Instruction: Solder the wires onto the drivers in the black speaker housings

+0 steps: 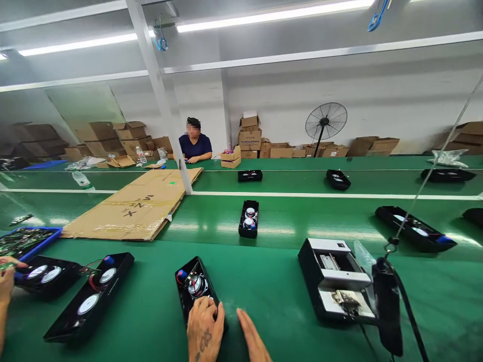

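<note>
A black speaker case [181,291], its round speaker driver [196,285] and a few wires showing inside, lies on the green bench in front of me. My left hand [206,327] is over its near half with fingers bent and closed at the case; what lies under them is hidden. Just right of the case, my right hand [253,336] has its fingers stretched out and holds nothing. Another open speaker case [90,296] with two white-backed drivers lies to the left, wired to a small circuit board [89,270].
At far left, another person's hand [5,281] is by a speaker case [49,276] and a blue tray [49,239] of circuit boards. A black-and-white fixture [339,281] and a hanging black tool [387,306] are right. Flat cardboard [132,206] and more cases [249,218] lie beyond.
</note>
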`<state>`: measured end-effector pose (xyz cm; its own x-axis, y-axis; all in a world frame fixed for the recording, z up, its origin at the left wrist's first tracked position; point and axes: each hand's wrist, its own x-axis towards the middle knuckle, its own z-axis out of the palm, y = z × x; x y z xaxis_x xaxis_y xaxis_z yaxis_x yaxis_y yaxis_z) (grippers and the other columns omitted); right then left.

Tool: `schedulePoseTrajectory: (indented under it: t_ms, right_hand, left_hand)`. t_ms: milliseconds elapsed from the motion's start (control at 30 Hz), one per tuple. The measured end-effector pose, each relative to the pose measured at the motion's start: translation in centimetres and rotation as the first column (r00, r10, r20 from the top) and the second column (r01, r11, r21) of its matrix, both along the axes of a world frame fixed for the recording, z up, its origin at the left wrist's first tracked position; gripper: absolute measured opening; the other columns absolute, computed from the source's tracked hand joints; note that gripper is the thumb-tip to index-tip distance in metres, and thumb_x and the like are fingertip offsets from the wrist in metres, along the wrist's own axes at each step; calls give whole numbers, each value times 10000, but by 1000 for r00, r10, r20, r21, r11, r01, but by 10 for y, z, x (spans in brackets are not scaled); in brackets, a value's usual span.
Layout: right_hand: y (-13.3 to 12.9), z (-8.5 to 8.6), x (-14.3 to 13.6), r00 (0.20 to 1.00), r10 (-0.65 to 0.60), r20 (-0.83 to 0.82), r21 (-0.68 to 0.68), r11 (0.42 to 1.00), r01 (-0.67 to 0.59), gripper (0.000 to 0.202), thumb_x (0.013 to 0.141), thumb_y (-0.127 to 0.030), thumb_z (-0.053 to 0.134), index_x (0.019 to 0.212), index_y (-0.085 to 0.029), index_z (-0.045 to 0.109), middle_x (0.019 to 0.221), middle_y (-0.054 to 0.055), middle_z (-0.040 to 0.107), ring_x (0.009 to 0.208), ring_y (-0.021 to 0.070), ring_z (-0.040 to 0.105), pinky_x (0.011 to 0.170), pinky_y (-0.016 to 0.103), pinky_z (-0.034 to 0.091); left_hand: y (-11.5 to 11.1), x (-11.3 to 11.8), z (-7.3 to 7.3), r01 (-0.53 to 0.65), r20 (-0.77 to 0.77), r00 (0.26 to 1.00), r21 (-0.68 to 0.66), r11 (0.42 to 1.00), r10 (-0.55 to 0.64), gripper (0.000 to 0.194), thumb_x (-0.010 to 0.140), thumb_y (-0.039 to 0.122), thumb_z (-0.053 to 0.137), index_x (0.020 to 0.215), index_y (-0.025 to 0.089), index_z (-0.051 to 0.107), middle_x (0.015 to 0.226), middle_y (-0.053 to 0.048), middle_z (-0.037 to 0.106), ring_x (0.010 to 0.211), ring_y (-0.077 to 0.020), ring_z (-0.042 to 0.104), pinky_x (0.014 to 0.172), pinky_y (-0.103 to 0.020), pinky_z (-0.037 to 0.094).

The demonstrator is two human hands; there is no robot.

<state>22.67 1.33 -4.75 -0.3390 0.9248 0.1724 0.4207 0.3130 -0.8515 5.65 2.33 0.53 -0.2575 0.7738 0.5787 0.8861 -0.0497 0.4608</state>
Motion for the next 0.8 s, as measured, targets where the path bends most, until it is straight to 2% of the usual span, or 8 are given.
schedulePoseTrajectory:
  t_ms: [100,167,267,367,467,567,667,800]
  right_hand:
    - [-10,-4,-36,998,-32,44,132,991,26,704,988,-261,653,1660,-320,453,1602,121,591,1449,349,595,1171,428,548]
    - [-16,-4,-57,997,-66,46,211,976,55,942,901,-465,795,1710,-290,344,1643,179,529,1458,453,559,1157,541,552]
    - [-23,-1,-78,991,-119,67,224,969,101,1223,703,-559,942,1714,-270,318,1693,231,434,1467,552,507,1140,665,525]
    - [-18,10,-79,983,-145,114,163,979,125,1034,696,-308,915,1628,-272,470,1661,229,472,1453,539,530,1144,663,517]
    - [6,33,-46,994,-23,103,116,993,11,896,623,-134,792,1493,-240,606,1646,219,471,1476,489,522,1181,594,495]
    - [40,65,18,973,223,59,7,975,-224,821,523,-114,745,1338,-190,688,1654,223,428,1490,433,517,1217,502,454]
    - [66,95,86,942,320,97,-130,943,-307,707,547,-111,720,1243,-231,729,1646,171,452,1423,365,594,1162,443,497]
    - [78,120,142,943,242,229,-186,962,-202,665,586,-71,715,1218,-274,765,1677,127,467,1416,341,614,1144,441,512]
  left_hand:
    - [-1,-8,19,201,223,959,-90,975,-177,491,1079,561,473,819,272,774,897,-58,769,877,-244,744,824,-380,641]
    - [2,-27,32,255,369,905,-76,964,-210,423,1057,580,518,969,270,793,1033,-58,789,988,-243,757,926,-376,637]
    - [13,-66,42,-11,571,821,36,999,-11,507,942,706,603,1089,248,763,1188,-84,772,1175,-303,718,1119,-473,559]
    - [24,-101,39,-215,705,694,9,977,147,702,838,815,609,1192,215,692,1237,-127,746,1181,-352,715,1121,-566,547]
    - [25,-116,29,-213,724,669,-29,977,167,765,813,842,608,1234,206,662,1300,-153,722,1232,-371,698,1127,-582,541]
    - [20,-110,15,-121,737,665,-51,991,119,742,811,814,660,1259,224,677,1349,-145,718,1300,-370,677,1148,-551,540]
    - [16,-88,-1,143,697,713,-50,988,-68,685,837,755,703,1304,254,696,1488,-140,658,1419,-376,605,1191,-537,515]
    - [15,-42,-16,473,571,743,-78,877,-350,514,974,627,615,1336,273,699,1673,-142,486,1535,-389,483,1225,-584,469]
